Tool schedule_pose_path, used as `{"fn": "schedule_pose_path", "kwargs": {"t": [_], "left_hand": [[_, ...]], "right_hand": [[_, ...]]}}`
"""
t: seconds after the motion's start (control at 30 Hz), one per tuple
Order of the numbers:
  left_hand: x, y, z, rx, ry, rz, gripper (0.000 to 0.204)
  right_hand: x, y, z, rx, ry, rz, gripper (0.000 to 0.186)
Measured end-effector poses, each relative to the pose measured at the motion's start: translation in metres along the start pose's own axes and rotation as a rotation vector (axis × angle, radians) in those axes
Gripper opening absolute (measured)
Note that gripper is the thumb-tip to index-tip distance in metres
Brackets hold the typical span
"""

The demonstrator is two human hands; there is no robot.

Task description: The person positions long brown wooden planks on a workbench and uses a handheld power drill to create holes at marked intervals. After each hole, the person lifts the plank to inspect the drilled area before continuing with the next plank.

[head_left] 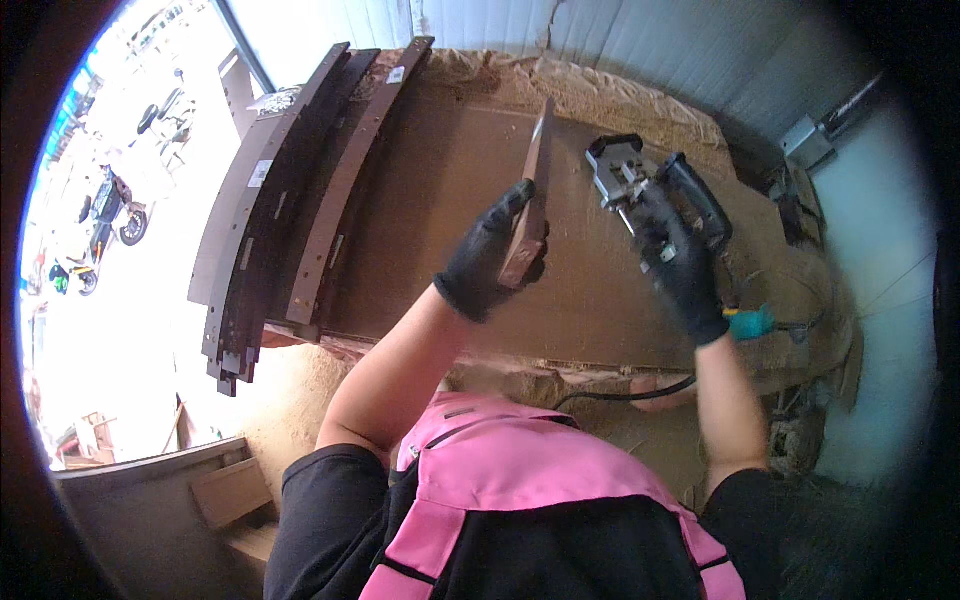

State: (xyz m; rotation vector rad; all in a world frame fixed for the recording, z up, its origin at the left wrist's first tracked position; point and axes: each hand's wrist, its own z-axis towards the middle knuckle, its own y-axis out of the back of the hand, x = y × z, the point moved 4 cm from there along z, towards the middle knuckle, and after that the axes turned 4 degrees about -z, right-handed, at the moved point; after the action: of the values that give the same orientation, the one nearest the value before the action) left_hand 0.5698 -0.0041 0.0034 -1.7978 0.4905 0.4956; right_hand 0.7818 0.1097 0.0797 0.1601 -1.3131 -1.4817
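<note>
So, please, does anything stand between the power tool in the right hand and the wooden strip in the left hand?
Nothing visible does. Between the power tool in the right hand and the wooden strip in the left hand, only the brown work surface shows behind the gap.

Brown surface (420,200), super dusty lol: long dark boards (272,205) along the left end overhanging the near edge, tan dust (600,95) by the far edge.

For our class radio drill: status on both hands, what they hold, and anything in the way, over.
Left hand gripping strip. Right hand holding tool, apart from strip. Boards occupy left end of bench, apart from both hands.
</note>
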Motion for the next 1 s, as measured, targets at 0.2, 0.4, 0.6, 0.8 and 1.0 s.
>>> {"fn": "schedule_pose_path", "kwargs": {"t": [0.2,0.4,0.6,0.8,1.0], "left_hand": [[-0.039,-0.052,-0.029,0.264,-1.41,1.242,0.048],[-0.035,-0.061,-0.044,0.527,-0.765,0.696,0.044],[-0.043,-0.054,-0.064,0.451,-1.198,1.101,0.04],[-0.046,-0.052,-0.07,0.514,-0.937,0.7,0.032],[-0.056,-0.053,-0.078,0.527,-1.014,0.71,0.031]], "right_hand": [[0.107,-0.021,-0.007,0.057,0.099,0.272,0.075],[0.153,-0.024,0.008,-0.107,0.22,0.058,0.073],[0.166,-0.036,0.011,-0.094,-0.107,0.202,0.043],[0.177,-0.04,0.019,-0.168,-0.187,0.409,0.028],[0.178,-0.047,0.025,-0.128,-0.229,0.67,0.034]]}}
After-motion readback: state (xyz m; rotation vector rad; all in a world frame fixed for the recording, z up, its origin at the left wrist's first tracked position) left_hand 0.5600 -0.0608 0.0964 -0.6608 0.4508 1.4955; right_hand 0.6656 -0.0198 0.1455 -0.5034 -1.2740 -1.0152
